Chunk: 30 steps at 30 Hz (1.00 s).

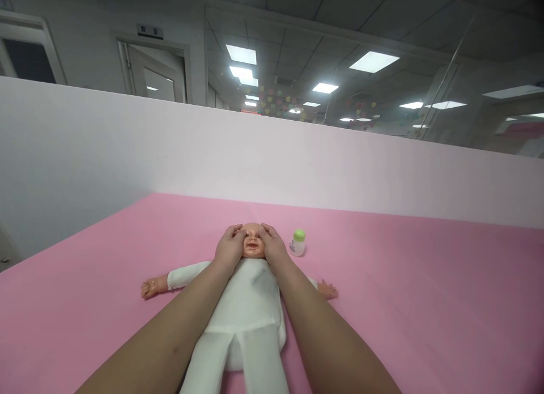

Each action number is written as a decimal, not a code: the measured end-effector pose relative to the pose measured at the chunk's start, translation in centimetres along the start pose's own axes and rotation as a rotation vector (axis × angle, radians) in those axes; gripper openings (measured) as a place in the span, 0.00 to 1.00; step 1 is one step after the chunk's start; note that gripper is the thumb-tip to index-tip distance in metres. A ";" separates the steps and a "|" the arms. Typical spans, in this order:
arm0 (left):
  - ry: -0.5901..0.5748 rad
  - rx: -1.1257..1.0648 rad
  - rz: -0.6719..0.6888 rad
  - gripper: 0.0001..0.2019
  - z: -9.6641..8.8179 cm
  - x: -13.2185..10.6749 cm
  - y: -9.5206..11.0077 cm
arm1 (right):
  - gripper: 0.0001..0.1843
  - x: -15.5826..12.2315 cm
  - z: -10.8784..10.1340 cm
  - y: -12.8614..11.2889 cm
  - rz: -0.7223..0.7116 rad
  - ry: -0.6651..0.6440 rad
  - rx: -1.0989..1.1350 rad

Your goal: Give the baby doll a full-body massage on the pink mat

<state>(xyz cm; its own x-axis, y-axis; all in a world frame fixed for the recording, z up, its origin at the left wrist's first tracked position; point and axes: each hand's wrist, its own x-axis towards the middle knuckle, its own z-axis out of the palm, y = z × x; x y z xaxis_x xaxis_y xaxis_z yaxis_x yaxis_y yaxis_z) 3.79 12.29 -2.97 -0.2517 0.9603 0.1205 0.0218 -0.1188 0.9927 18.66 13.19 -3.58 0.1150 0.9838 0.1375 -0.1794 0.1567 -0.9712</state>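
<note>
A baby doll [250, 303] in white cloth lies on its back on the pink surface, its arms spread to both sides and its head away from me. My left hand [230, 249] is closed around the left side of the doll's head [253, 247], the thumb by the eye. On the opposite side, my right hand [273, 246] grips the head in the same way. The doll's face shows between my thumbs; the sides of its head are hidden. Just right of my right hand stands a small bottle [298, 244] with a green cap.
The pink tabletop [416, 292] stretches to both sides of the doll. A low white partition [297, 161] rises along the back and left edges. Beyond it are a partly opened door [155, 79], glass panels and ceiling lights.
</note>
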 end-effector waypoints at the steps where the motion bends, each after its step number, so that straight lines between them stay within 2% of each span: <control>1: 0.002 -0.004 -0.001 0.20 0.0 0.0 0.0 | 0.28 0.0 0.0 0.0 0.006 -0.003 0.013; 9: 0.006 -0.020 0.005 0.20 0.0 -0.1 0.0 | 0.31 -0.5 -0.4 -0.7 0.047 -0.054 0.101; 16: -0.005 0.016 0.013 0.28 -0.2 -0.7 0.5 | 0.35 -0.8 -0.3 -0.6 -0.019 -0.036 -0.034; 25: 0.008 0.015 0.011 0.21 0.0 -0.3 0.2 | 0.25 0.1 0.0 -0.1 0.015 0.012 0.038; 30: 0.002 -0.024 0.013 0.19 -0.1 -0.2 0.0 | 0.28 -0.1 -0.2 -0.2 0.056 -0.029 0.134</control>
<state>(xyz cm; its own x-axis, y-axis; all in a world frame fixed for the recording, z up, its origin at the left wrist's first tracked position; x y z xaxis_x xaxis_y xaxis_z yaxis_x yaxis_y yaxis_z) 3.73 12.07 -2.99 -0.2533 0.9581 0.1336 0.0016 -0.1376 0.9905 18.89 13.00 -3.42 0.0730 0.9932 0.0911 -0.3134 0.1096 -0.9433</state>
